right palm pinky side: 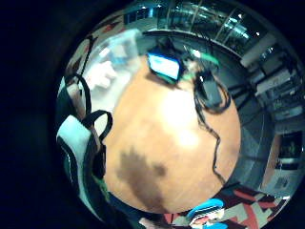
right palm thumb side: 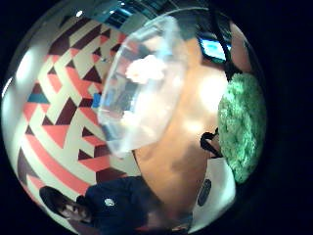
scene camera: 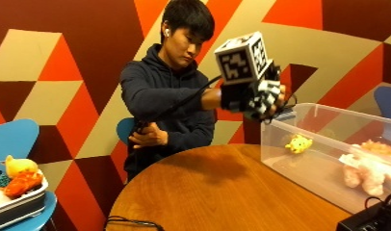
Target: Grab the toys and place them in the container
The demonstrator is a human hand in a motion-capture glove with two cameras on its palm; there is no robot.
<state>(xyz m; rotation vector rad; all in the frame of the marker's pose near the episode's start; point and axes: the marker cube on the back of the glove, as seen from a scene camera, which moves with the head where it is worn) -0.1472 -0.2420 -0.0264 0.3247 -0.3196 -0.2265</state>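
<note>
**Gloved hand up at the container's rim, green toy in its grasp**

The right hand [scene camera: 263, 98] is raised above the round wooden table [scene camera: 215, 192], just at the near-left corner of the clear container [scene camera: 279, 144]. From outside the glove hides what it holds; the thumb-side palm view shows a fuzzy green toy [right palm thumb side: 243, 125] pressed close against the palm, fingers wrapped round it. Its shape is hard to make out. Inside the container sit a small yellow toy [scene camera: 298, 143] and a pink plush toy [scene camera: 369, 168], the bin's right end cut off by the frame. Open tabletop lies below the hand. At the near right edge sits a black box [scene camera: 371, 221] with cables. Far left, a tray of more toys [scene camera: 16, 185] rests on a blue chair [scene camera: 22, 211], well apart.
</note>
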